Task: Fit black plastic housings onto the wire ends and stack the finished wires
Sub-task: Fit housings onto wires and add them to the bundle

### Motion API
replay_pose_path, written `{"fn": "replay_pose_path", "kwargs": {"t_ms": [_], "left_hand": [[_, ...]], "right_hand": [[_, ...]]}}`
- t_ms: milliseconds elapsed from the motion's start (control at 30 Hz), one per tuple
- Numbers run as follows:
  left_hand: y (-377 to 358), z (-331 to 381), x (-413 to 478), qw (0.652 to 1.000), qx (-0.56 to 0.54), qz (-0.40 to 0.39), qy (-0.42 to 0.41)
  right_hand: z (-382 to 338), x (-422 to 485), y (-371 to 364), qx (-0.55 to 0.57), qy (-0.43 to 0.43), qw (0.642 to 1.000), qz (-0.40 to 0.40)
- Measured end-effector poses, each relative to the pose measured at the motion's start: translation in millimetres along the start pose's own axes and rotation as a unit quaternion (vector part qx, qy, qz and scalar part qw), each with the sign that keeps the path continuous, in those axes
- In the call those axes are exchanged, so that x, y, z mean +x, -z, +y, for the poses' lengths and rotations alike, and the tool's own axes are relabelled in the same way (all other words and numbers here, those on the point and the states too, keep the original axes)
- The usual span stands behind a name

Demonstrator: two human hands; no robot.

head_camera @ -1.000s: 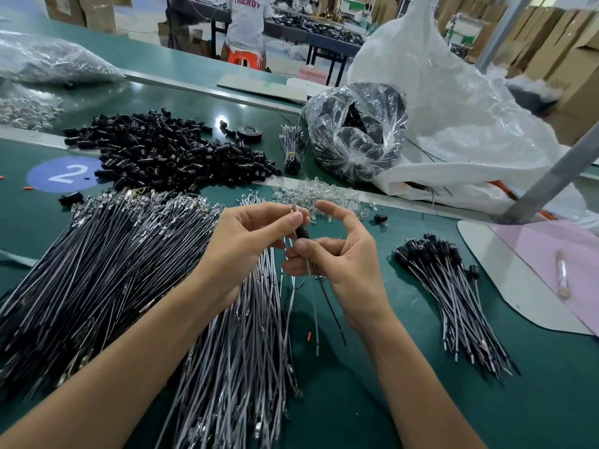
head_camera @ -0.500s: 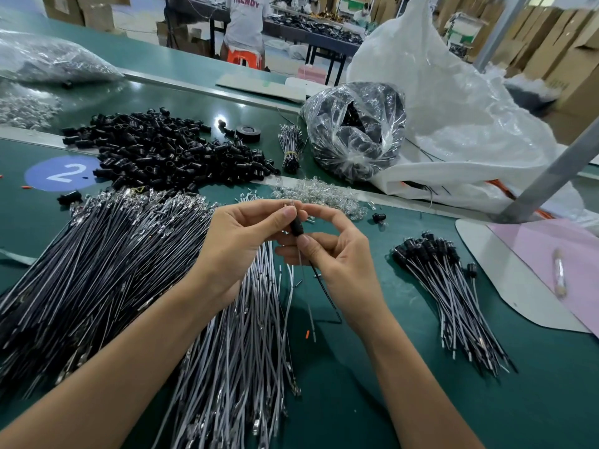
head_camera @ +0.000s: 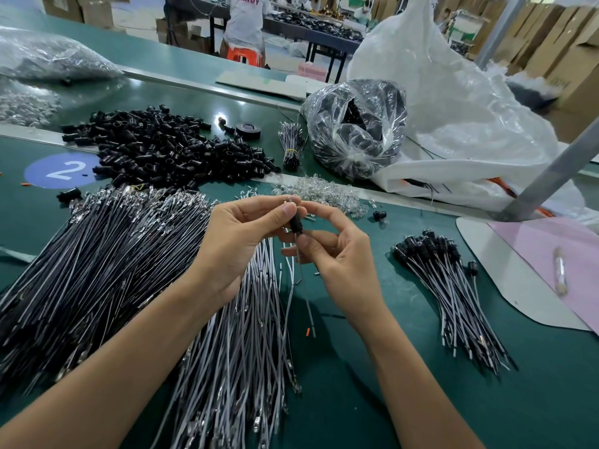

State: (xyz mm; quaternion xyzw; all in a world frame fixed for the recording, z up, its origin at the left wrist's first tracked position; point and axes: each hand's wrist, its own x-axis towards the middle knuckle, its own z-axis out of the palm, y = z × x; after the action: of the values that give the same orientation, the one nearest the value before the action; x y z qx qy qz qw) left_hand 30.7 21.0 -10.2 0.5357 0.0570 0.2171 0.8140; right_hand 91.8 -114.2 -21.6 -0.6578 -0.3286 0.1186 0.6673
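Observation:
Above the green table, my left hand [head_camera: 240,241] pinches the metal tip of a thin wire at its top. A black housing [head_camera: 296,224] sits on that wire just below the tip. My right hand [head_camera: 337,257] pinches the wire [head_camera: 303,286] under the housing, and the wire's tail hangs down between my wrists. Loose black housings [head_camera: 162,150] lie in a heap at the back left. Bare wires lie in a black pile [head_camera: 90,270] on the left and a grey pile [head_camera: 246,335] under my hands. The finished wires [head_camera: 453,286] are stacked on the right.
Clear small parts [head_camera: 317,192] lie scattered behind my hands. A clear bag of black parts [head_camera: 356,128] and a big white bag [head_camera: 453,102] stand at the back right. A tape roll [head_camera: 248,130] and a tied wire bundle [head_camera: 291,147] lie behind. A pink sheet [head_camera: 557,254] lies far right.
The black housing has slid down the wire, so the metal tip now sticks out above it. My hands have shifted slightly apart along the wire.

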Motion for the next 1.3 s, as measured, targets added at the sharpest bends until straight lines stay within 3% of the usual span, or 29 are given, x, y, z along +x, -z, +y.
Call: {"fn": "replay_pose_path", "kwargs": {"t_ms": [300,600,1000,1300], "left_hand": [[-0.6,1.9,-1.2,1.000,-0.006,-0.004,0.004],[-5.1,1.6,-4.8,0.999,0.033,0.002,0.011],[0.1,4.8,-1.1,0.997,0.083,0.002,-0.008],[1.3,3.9,-1.4,0.998,0.061,0.005,-0.009]], "right_hand": [[-3.5,-1.1,-1.3,-0.025,-0.033,0.999,0.027],[-2.4,-1.1,-2.9,-0.037,0.018,0.999,0.019],[-1.0,-0.2,-0.1,-0.040,-0.010,0.999,0.021],[-1.2,-0.3,0.3,-0.041,-0.004,0.999,0.024]]}}
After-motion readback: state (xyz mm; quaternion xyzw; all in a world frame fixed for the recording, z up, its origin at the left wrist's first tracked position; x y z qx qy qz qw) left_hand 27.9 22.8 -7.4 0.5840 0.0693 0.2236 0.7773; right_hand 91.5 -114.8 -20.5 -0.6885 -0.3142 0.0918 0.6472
